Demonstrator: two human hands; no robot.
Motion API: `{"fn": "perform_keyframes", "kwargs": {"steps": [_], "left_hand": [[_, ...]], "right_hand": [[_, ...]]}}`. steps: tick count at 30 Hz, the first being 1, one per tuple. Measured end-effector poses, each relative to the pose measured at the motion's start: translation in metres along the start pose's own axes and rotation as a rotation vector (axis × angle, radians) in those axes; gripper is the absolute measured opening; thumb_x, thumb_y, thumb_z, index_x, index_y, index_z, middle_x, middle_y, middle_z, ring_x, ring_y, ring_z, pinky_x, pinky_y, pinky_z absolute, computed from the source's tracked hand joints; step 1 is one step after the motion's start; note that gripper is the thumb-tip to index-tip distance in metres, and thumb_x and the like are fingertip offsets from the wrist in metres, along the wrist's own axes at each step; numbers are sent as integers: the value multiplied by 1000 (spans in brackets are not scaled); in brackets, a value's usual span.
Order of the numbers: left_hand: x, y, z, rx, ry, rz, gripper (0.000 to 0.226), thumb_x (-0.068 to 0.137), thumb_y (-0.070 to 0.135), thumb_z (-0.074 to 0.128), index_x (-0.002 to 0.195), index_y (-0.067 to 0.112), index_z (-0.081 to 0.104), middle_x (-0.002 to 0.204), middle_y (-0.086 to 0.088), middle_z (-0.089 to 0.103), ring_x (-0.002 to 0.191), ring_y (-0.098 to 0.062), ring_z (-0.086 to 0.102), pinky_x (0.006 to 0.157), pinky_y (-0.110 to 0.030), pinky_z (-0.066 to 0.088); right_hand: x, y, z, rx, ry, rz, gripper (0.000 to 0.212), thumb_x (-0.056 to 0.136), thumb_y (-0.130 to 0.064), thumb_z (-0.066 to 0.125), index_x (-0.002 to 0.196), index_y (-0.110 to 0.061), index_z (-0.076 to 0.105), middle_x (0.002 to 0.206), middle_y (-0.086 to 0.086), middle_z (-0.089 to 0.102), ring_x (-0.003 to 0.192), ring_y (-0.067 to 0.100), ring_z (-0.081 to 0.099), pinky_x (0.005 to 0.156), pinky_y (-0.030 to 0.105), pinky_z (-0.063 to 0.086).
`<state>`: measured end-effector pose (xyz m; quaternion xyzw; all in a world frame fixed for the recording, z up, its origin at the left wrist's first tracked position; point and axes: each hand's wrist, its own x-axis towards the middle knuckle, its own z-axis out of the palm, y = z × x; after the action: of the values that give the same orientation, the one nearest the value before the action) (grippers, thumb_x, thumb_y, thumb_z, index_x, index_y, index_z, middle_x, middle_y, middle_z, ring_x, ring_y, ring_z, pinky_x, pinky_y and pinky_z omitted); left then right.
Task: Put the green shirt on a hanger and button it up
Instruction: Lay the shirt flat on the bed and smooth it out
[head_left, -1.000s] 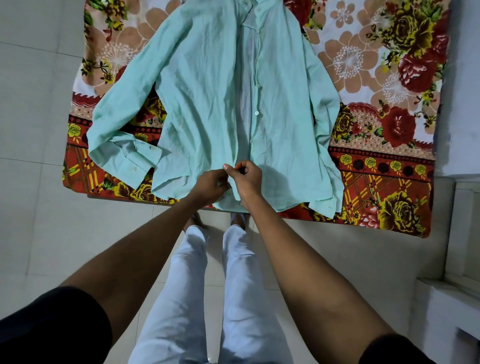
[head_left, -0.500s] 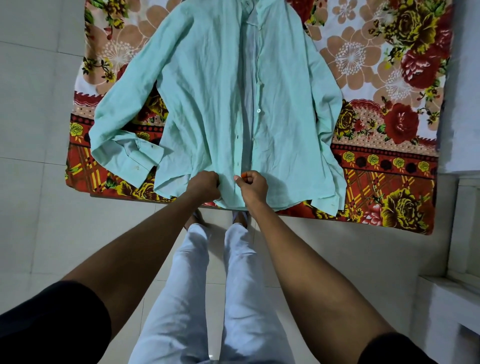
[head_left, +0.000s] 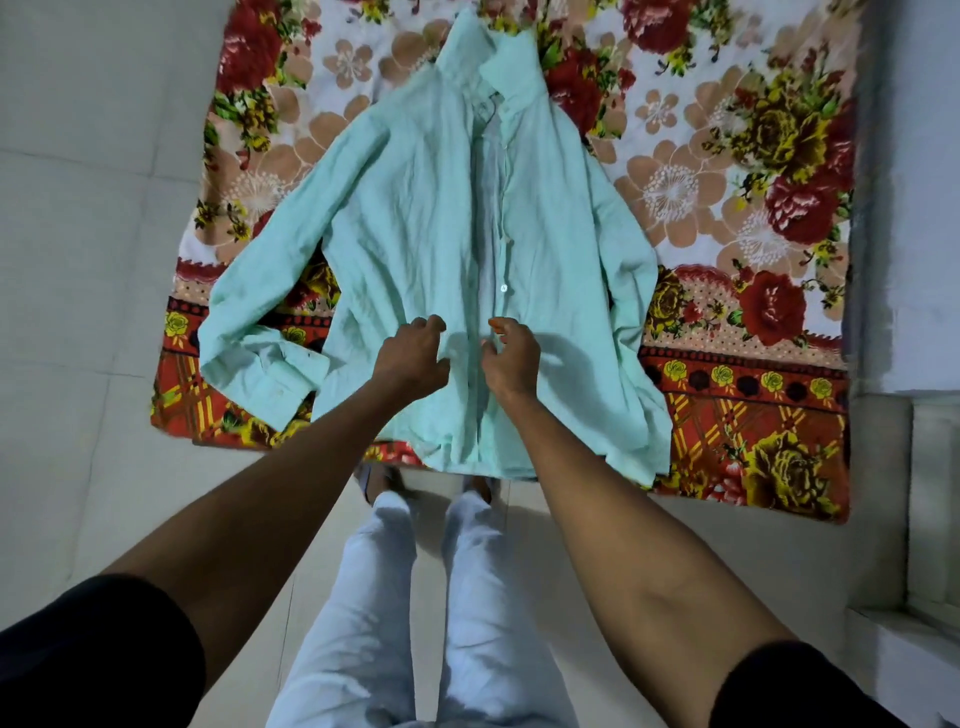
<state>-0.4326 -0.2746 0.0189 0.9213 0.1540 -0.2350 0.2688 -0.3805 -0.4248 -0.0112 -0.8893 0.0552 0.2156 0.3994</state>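
The left hand (head_left: 413, 358) is held over the shirt's left front panel with its fingers loosely curled; whether any cloth is pinched beneath them cannot be told. The right hand (head_left: 511, 358) is held just across the placket, its fingers and thumb bent toward the button edge, and nothing is plainly held in it. Both hands are equally near the open front, one on each side. The green shirt (head_left: 415, 234) is laid flat on the floral bedsheet (head_left: 753, 234), its long axis running straight away from the hands, hem at the sheet's near edge and collar toward the far edge. A white button (head_left: 503, 287) is seen just beyond the right hand. No hanger is seen.
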Motion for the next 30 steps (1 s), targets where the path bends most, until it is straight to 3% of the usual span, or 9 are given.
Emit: {"fn": "perform_keyframes", "kwargs": {"steps": [5, 11, 16, 22, 30], "left_hand": [[45, 19, -60, 36, 161, 3, 53, 94, 28, 63, 141, 10, 49, 131, -17, 60, 121, -39, 55, 93, -49, 47], [137, 7, -121, 47, 290, 27, 54, 95, 28, 63, 143, 7, 49, 137, -17, 59, 125, -40, 54, 94, -49, 48], [213, -12, -156, 48, 316, 60, 61, 93, 29, 66, 145, 3, 48, 136, -19, 60, 126, -43, 55, 97, -51, 47], [314, -21, -173, 56, 308, 78, 76, 98, 43, 57, 159, 7, 28, 162, -18, 36, 149, -39, 34, 119, -51, 32], [439, -25, -171, 60, 397, 124, 80, 99, 57, 37, 161, 9, 25, 168, -17, 25, 157, -36, 19, 125, -51, 17]], "right_hand": [[60, -59, -31, -67, 15, -177, 35, 96, -7, 63, 130, -12, 65, 130, 8, 65, 128, 26, 54, 105, 30, 43], [167, -123, -32, -206, 47, -330, 36, 97, -13, 63, 133, -11, 63, 133, 10, 63, 133, 29, 50, 108, 44, 46], [237, -162, -24, -320, 51, -415, 40, 95, -18, 68, 134, -11, 63, 133, 10, 62, 132, 30, 51, 108, 44, 47], [331, -200, -3, -401, 29, -506, 43, 97, -29, 68, 135, -12, 62, 134, 9, 63, 131, 29, 51, 108, 44, 47], [455, -257, 33, -402, 88, -639, 40, 95, -25, 69, 130, -7, 64, 129, 12, 63, 128, 33, 52, 106, 45, 46]]}}
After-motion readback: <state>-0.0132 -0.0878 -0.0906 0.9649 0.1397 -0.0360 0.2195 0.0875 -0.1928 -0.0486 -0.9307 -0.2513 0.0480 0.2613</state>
